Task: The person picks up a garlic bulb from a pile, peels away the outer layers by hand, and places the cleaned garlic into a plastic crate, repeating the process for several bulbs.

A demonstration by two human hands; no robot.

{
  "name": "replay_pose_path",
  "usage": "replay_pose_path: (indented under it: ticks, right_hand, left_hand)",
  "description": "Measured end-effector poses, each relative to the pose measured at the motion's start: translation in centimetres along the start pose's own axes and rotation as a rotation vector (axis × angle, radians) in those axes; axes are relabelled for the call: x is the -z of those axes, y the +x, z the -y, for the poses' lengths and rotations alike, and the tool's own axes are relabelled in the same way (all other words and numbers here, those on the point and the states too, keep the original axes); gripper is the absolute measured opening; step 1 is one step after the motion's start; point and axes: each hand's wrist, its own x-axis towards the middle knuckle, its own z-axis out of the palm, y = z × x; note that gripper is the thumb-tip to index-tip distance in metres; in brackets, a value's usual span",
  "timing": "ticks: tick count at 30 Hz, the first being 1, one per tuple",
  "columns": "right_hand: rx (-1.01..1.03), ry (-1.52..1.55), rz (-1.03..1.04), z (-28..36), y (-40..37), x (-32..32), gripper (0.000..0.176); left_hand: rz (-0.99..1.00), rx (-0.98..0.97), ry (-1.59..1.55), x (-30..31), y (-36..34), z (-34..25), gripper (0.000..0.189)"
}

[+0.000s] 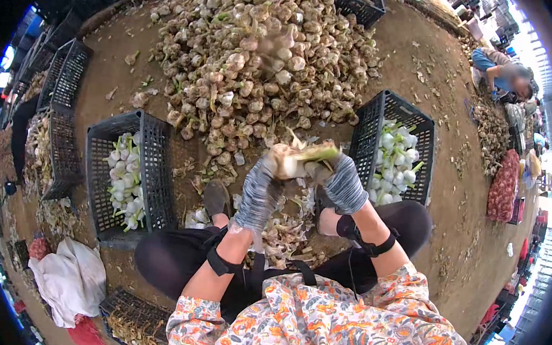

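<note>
both gloved hands meet above the knees: the left hand (pixel 259 187) is closed around a garlic bulb (pixel 287 162), and the right hand (pixel 345 184) grips it at the green stalk end. husks (pixel 285 233) litter the dirt floor (pixel 448 246) between the feet. the left crate (pixel 99 162) and the right crate (pixel 370 124), both holding peeled bulbs, flank the legs, with the unpeeled heap (pixel 264 58) beyond.

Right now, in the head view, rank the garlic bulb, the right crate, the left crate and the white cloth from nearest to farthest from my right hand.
1. garlic bulb: in the right hand.
2. right crate: just right of it.
3. left crate: on the left side.
4. white cloth: far lower left.
</note>
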Motion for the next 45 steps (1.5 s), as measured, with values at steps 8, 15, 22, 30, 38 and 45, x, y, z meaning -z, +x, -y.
replay_pose_path:
  ticks: [8,15,22,30,38,45]
  right_hand:
    - [-0.035,-0.252,0.138,-0.2,-1.5,-0.3,0.037]
    - [-0.070,0.564,-0.264,-2.7,-0.3,-3.7,0.018]
    - [-0.291,0.335,-0.135,0.6,-0.2,-0.5,0.014]
    - [-0.114,0.061,-0.120,-1.4,-0.4,0.1,0.019]
    - [-0.324,0.198,-0.018,-3.2,-0.3,0.3,0.012]
    - [-0.216,0.012,0.173,-3.0,-0.6,2.1,0.011]
  left_hand:
    - [-0.301,0.188,-0.022,0.1,1.1,-2.9,0.051]
    - [-0.088,-0.033,0.006,0.1,1.8,1.5,0.047]
    - [-0.196,-0.285,0.588,2.2,2.9,2.9,0.059]
    - [-0.092,-0.233,0.780,-1.1,0.6,2.0,0.057]
    - [-0.118,0.173,0.240,-1.7,0.6,1.8,0.041]
    - [0.268,0.592,-0.154,2.3,1.9,1.6,0.060]
